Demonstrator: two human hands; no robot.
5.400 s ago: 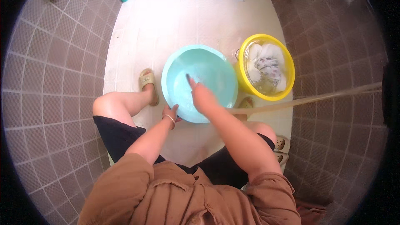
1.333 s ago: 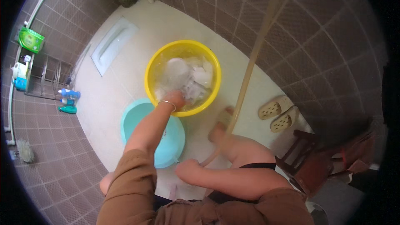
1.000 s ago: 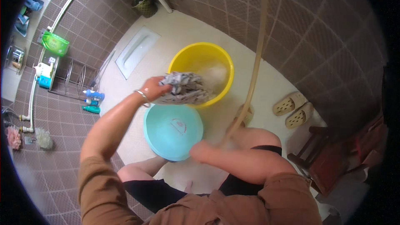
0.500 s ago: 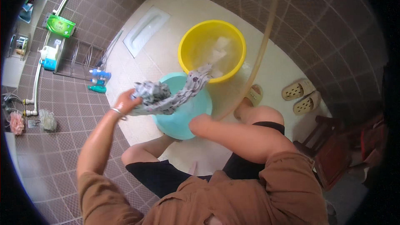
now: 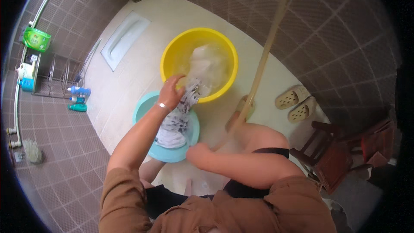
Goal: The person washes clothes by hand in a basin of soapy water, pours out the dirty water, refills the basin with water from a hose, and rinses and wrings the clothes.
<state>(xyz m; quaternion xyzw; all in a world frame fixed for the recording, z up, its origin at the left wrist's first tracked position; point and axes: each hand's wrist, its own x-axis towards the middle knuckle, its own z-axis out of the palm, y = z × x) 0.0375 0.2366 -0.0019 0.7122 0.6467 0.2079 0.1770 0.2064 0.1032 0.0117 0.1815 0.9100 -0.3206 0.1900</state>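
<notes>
My left hand, with a bracelet on its wrist, reaches over the near-left rim of a yellow basin. Its thumb and fingers are apart, just beside a patterned grey-and-white cloth. That cloth lies mostly in a light-blue basin, and its far end crosses up to the yellow basin's rim. Cloudy water and pale fabric fill part of the yellow basin. By the blue basin's near-right edge is my right hand; only a rounded outline shows and no fingers can be made out.
A beige hose slants down from the top toward my right forearm. Tan slippers lie at the right, above a reddish-brown wooden stool. A floor toilet is set in at the far left. Bottles stand along the left wall.
My left hand has moved right and away from me, and its fingers have come off the cloth. The cloth has dropped into the blue basin. The whole view has shifted.
</notes>
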